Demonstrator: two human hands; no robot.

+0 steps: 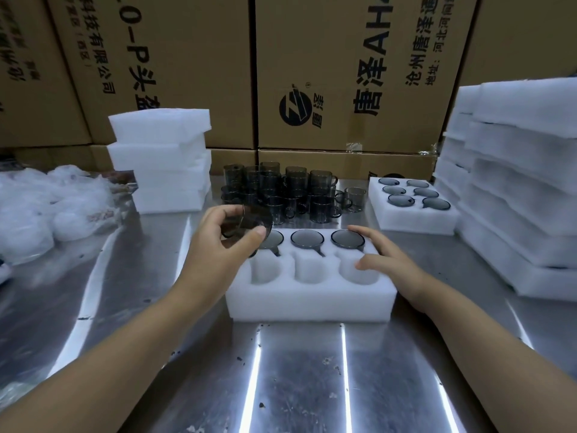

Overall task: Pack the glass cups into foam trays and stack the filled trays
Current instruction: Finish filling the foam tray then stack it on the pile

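Note:
A white foam tray (309,300) lies on the metal table in front of me. Its far row holds three smoky glass cups (307,238); its near row of three pockets is empty. My left hand (218,242) grips another smoky glass cup (249,221), tilted, above the tray's far left corner. My right hand (387,256) rests with straight fingers on the tray's right end, fingertips by the near right pocket. A cluster of loose glass cups (293,192) stands behind the tray.
A filled foam tray (415,218) sits at the right rear. Stacked foam trays (518,189) rise along the right edge, and a shorter foam stack (165,157) stands at the left rear. Crumpled plastic bags (50,201) lie far left. Cardboard boxes (327,73) wall the back.

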